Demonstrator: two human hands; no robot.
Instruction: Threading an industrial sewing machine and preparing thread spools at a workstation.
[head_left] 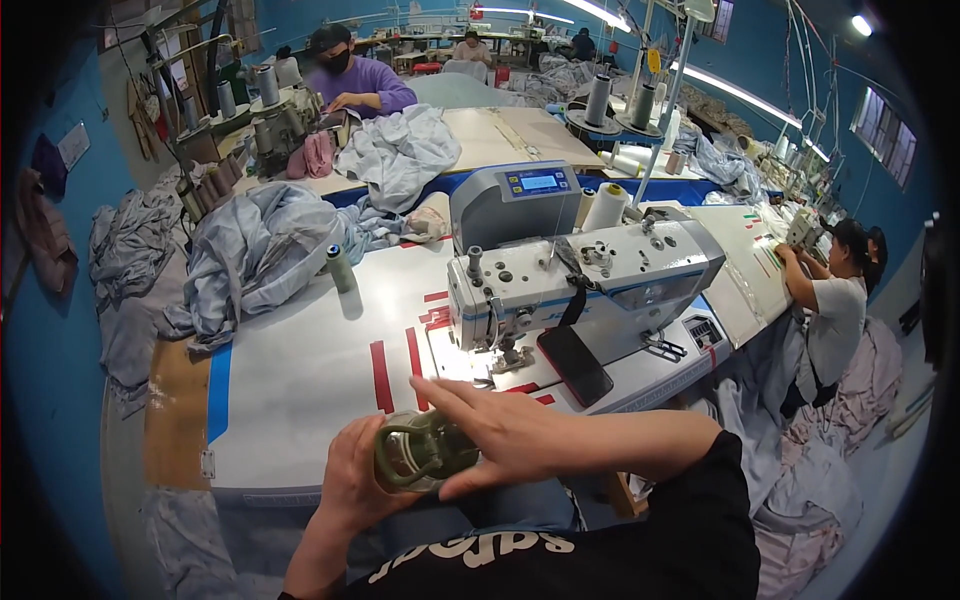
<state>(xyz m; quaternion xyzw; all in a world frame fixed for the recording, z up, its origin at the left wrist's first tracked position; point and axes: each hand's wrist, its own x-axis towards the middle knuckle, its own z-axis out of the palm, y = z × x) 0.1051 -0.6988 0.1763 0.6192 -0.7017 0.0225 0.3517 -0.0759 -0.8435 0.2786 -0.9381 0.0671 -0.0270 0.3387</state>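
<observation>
My left hand (350,468) is wrapped round a see-through bottle with a dark green lid and carrying loop (425,452), held in front of my body at the table's near edge. My right hand (515,432) reaches across from the right, its fingers stretched out and the thumb apart, on either side of the lid. Whether its palm touches the lid is hidden. Just beyond my hands stands a white sewing machine (585,280), its lamp lit over the needle area. A dark phone (575,367) leans against the machine's base.
On the white tabletop (290,400) stands a green thread spool (341,268), near red tape strips (382,377). Heaped pale fabric (255,245) covers the left side. Behind the machine is a white thread cone (606,208). Co-workers sit at the far left and right.
</observation>
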